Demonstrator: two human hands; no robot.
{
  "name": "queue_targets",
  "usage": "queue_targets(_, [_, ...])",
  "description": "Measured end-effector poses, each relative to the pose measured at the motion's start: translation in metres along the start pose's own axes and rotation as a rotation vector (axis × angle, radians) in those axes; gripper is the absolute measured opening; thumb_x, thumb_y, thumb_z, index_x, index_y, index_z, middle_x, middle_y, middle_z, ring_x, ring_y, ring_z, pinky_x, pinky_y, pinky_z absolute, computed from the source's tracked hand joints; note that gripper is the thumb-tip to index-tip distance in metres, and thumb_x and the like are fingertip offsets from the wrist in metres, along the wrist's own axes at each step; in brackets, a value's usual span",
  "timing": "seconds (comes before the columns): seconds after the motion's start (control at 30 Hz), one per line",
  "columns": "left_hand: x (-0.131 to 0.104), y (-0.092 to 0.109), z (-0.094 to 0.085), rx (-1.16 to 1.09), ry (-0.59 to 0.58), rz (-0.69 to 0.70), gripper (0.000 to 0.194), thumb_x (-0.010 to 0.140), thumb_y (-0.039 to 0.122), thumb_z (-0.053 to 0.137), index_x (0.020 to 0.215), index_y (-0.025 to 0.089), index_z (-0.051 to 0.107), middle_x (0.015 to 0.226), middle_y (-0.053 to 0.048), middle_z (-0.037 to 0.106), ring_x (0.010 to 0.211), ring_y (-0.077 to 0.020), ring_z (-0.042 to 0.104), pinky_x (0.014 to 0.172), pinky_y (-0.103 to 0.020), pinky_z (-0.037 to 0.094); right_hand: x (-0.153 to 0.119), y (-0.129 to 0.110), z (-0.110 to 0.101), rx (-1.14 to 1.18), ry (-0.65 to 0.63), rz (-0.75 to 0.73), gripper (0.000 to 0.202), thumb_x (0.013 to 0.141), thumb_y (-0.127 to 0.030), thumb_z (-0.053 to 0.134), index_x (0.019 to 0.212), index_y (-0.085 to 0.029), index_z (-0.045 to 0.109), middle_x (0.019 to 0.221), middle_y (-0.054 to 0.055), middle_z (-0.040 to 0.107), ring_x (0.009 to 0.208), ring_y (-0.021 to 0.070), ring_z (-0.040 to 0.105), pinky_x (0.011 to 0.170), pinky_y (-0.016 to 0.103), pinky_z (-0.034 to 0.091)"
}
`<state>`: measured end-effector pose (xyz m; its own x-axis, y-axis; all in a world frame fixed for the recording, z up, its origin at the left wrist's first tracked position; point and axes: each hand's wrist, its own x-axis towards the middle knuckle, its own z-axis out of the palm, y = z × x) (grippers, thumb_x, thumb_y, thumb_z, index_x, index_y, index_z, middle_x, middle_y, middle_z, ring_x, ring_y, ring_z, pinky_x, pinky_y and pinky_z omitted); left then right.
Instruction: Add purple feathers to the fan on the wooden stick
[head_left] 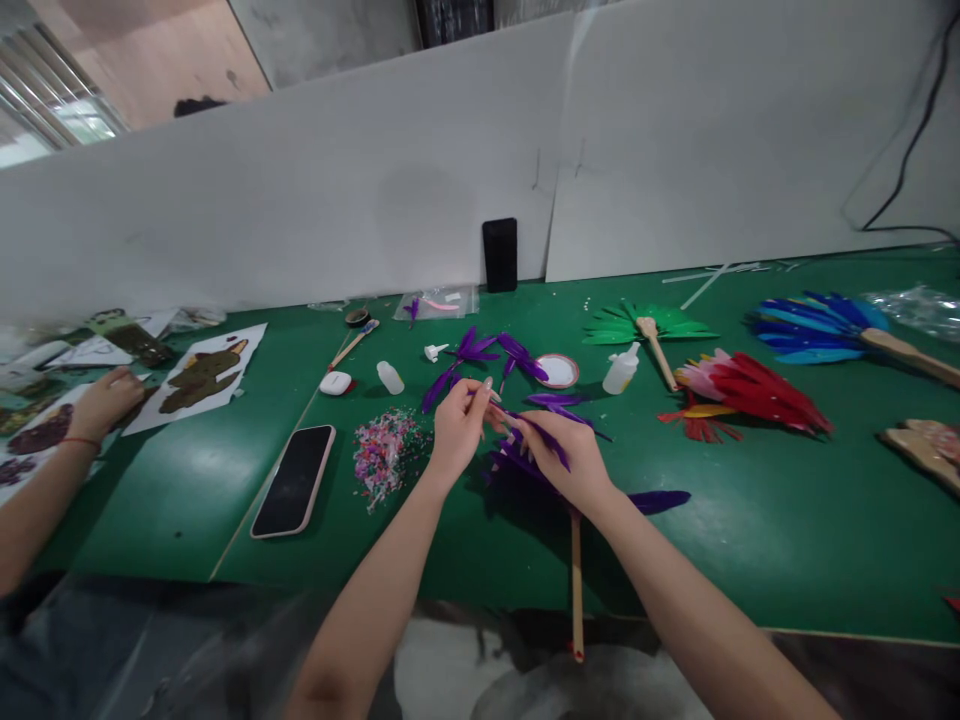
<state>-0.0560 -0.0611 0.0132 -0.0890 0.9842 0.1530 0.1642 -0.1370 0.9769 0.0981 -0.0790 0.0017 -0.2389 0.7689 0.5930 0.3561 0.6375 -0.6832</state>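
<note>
Left hand, right hand pinch purple feather, centre frame; purple fan below appears unfinished, loose feathers above unattached.

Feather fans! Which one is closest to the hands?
It's the purple fan, partly hidden by the right hand, its wooden handle sticking out past the table. The green fan, red one and blue fan lie farther off, to the right.

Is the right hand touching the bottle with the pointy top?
Apart. The head view shows a strip of green table between the right hand and the bottle.
</note>
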Motion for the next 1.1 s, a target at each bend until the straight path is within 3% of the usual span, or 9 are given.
queue_targets(0.13, [0.003,-0.001,-0.008,0.076,0.086,0.05,0.028,0.088,0.046,0.048,0.078,0.02,0.047,0.055,0.004,0.061,0.042,-0.0096,0.058,0.04,-0.018,0.039,0.001,-0.003,-0.001,0.009,0.027,0.018,0.015,0.09,-0.022,0.049,0.085,-0.018,0.063,0.063,0.002,0.065,0.053,0.0132,0.059,0.054,0.023,0.045])
queue_targets(0.3, [0.009,0.004,-0.024,0.186,0.113,0.084,0.033,0.091,0.044,0.042,0.067,0.021,0.043,0.045,0.008,0.047,0.037,-0.0076,0.047,0.042,-0.019,0.039,0.002,-0.006,-0.003,0.014,0.012,0.05,0.017,0.091,-0.025,0.05,0.083,-0.018,0.063,0.061,0.001,0.063,0.05,0.0126,0.057,0.053,0.023,0.045])
queue_targets(0.43, [0.009,0.015,-0.042,0.325,0.001,0.071,0.039,0.088,0.042,0.049,0.055,0.02,0.045,0.038,0.007,0.043,0.034,-0.0079,0.042,0.044,-0.021,0.038,0.003,-0.008,-0.005,0.022,0.012,0.08,0.018,0.091,-0.027,0.05,0.081,-0.019,0.062,0.059,0.001,0.062,0.05,0.0127,0.057,0.053,0.024,0.045])
queue_targets(0.53, [0.008,0.021,-0.061,0.402,-0.142,0.015,0.034,0.084,0.04,0.054,0.058,0.02,0.055,0.043,0.004,0.054,0.04,-0.0106,0.052,0.05,-0.022,0.043,0.004,-0.01,-0.005,0.032,0.02,0.101,0.019,0.091,-0.027,0.05,0.078,-0.019,0.062,0.057,0.0,0.062,0.051,0.0126,0.058,0.055,0.023,0.045])
queue_targets(0.63, [0.01,0.021,-0.082,0.465,-0.163,-0.065,0.027,0.083,0.04,0.055,0.067,0.019,0.062,0.054,0.0,0.064,0.047,-0.0132,0.059,0.053,-0.024,0.047,0.004,-0.011,-0.005,0.035,0.023,0.117,0.02,0.09,-0.028,0.051,0.076,-0.019,0.062,0.057,0.0,0.062,0.051,0.0128,0.059,0.055,0.023,0.045])
queue_targets(0.77, [0.014,0.013,-0.105,0.564,-0.091,-0.164,0.023,0.078,0.037,0.059,0.064,0.019,0.062,0.055,-0.001,0.065,0.042,-0.0134,0.056,0.046,-0.023,0.042,0.002,-0.01,-0.002,0.041,0.015,0.125,0.018,0.09,-0.029,0.051,0.08,-0.019,0.063,0.057,-0.001,0.063,0.05,0.0128,0.059,0.054,0.023,0.046])
queue_targets(0.9, [0.014,0.004,-0.115,0.657,-0.068,-0.23,0.023,0.07,0.036,0.066,0.055,0.019,0.059,0.046,0.0,0.061,0.039,-0.0145,0.053,0.044,-0.024,0.037,0.001,-0.009,-0.001,0.039,0.0,0.142,0.018,0.09,-0.029,0.052,0.08,-0.02,0.064,0.055,-0.001,0.063,0.049,0.013,0.06,0.052,0.023,0.046])
queue_targets(1.1, [0.015,-0.002,-0.117,0.733,-0.053,-0.208,0.048,0.073,0.045,0.062,0.037,0.021,0.043,0.035,0.002,0.045,0.037,-0.0132,0.042,0.042,-0.025,0.024,0.002,-0.01,0.0,0.025,-0.009,0.134,0.018,0.089,-0.03,0.053,0.08,-0.02,0.065,0.056,-0.001,0.065,0.05,0.0134,0.061,0.051,0.023,0.048])
